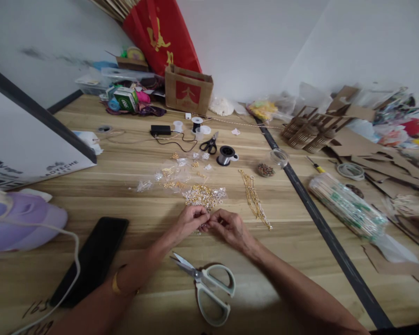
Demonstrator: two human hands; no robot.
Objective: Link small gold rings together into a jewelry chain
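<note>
Jewelry pieces point(199, 194), glinting gold-and-silver heap, pinching hands point(189, 222) point(231, 228), grained tabletop point(150, 260)

White panel point(21, 135), 9 o'clock, reads "LAOYECHE"; lettering left of it's partly cut off. Tabletop point(28, 284), 8 o'clock: "165" in black handwriting, no. below unclear. Red bag point(176, 35), 11 o'clock: gold Chinese chars, can't read fr. here. Brown paper bag point(188, 90), btwn 11 & 12: red square w/ sign. Green-white box point(126, 100), 10 o'clock: round mark, illegible.
</note>
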